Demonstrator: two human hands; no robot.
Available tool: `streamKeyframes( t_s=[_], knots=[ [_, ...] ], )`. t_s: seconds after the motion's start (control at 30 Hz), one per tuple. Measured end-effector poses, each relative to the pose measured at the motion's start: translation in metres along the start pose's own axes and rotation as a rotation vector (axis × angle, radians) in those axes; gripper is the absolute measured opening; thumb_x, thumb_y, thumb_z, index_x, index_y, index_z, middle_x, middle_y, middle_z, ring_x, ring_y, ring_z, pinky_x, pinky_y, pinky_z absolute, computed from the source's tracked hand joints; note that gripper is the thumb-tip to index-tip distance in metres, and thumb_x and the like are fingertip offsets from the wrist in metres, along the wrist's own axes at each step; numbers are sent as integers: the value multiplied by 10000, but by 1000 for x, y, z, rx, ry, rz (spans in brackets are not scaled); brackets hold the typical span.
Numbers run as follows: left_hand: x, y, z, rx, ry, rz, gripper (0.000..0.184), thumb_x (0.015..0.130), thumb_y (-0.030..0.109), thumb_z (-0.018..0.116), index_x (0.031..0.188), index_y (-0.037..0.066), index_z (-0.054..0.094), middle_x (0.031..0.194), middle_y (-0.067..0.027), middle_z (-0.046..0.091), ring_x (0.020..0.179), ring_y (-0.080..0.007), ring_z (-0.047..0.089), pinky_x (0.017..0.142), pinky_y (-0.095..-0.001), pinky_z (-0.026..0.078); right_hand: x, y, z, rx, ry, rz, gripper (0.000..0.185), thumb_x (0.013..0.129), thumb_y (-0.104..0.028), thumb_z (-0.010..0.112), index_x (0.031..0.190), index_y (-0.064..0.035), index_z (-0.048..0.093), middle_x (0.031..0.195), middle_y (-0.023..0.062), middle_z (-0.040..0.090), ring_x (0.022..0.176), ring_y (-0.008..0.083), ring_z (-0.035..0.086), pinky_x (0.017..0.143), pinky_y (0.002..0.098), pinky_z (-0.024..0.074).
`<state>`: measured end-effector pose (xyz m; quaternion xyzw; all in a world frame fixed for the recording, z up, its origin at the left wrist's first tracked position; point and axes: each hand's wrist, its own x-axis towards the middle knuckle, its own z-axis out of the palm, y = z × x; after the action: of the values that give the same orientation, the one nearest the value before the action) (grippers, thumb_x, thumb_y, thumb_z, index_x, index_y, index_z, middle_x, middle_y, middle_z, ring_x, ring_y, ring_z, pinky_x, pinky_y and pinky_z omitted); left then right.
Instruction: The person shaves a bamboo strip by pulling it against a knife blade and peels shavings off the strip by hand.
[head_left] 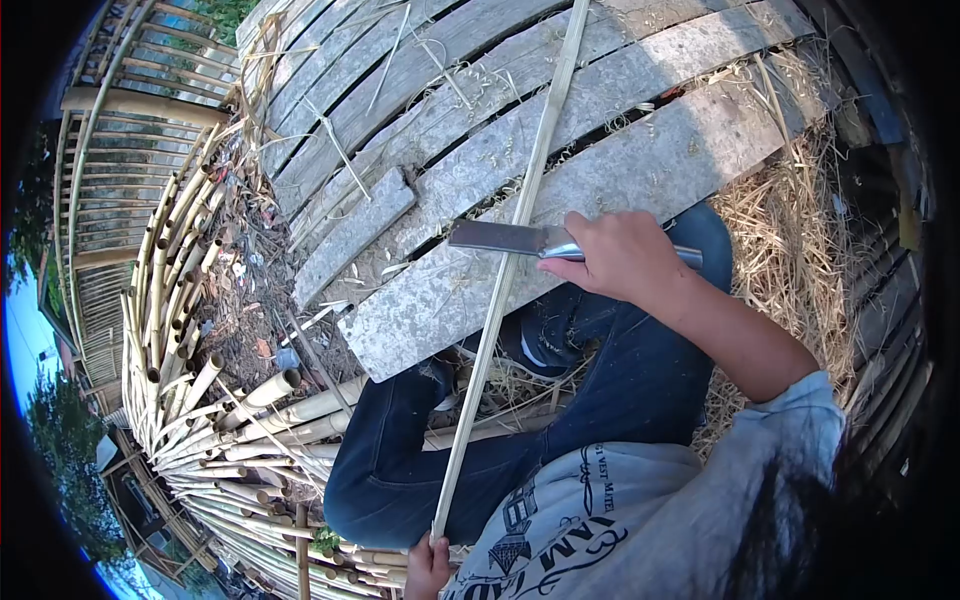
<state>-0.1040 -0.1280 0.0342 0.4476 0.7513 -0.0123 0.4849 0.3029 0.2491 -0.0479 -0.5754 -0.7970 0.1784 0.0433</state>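
Observation:
A long pale bamboo strip [487, 345] runs from the lower middle up across the wooden planks. At its lower end my left hand [428, 568] is closed round the strip, near the hem of the shirt. My right hand [622, 254] grips the metal handle of a knife [498, 237] with a broad blade. The blade lies across the strip, over the edge of the nearest plank [420, 318]. Whether the blade touches the strip I cannot tell.
A short board [355, 235] rests on the planks at the left. Cut bamboo poles [272, 390] are piled at the left and lower left. Shavings [790, 260] heap at the right. A bamboo fence [150, 150] stands upper left. My bent legs [440, 480] are under the strip.

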Motion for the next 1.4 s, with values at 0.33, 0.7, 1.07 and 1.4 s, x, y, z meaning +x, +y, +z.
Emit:
streamKeyframes(
  t_s=[0.33, 0.7, 1.07, 1.4],
  knots=[
    [14, 35, -6, -1, 39, 67, 235, 967, 163, 542, 802, -5, 540, 507, -119, 516, 437, -236, 568, 429, -377, 392, -4, -8, 2, 63, -87, -27, 575, 881, -606, 566, 790, -45, 649, 579, 141, 638, 540, 319, 664, 524, 421, 530],
    [15, 34, -5, 34, 56, 93, 235, 955, 185, 562, 816, -4, 561, 468, -141, 490, 415, -327, 555, 425, -409, 388, 16, 19, -6, -172, 84, 9, 614, 866, -647, 553, 744, -52, 646, 557, 128, 626, 525, 290, 660, 486, 393, 515],
    [10, 33, 1, 69, 168, 120, 188, 928, 148, 573, 811, 1, 578, 492, -143, 509, 437, -332, 566, 438, -398, 410, 22, 42, -11, -125, 205, 142, 590, 879, -618, 563, 780, -38, 615, 559, 152, 620, 520, 334, 651, 502, 425, 520],
    [15, 28, 2, 16, 131, 154, 194, 928, 148, 574, 808, -3, 585, 473, -136, 497, 421, -335, 550, 436, -408, 407, 22, 24, 2, -29, 129, 95, 613, 888, -618, 553, 770, -21, 631, 571, 177, 618, 537, 360, 646, 526, 446, 520]
  ],
)
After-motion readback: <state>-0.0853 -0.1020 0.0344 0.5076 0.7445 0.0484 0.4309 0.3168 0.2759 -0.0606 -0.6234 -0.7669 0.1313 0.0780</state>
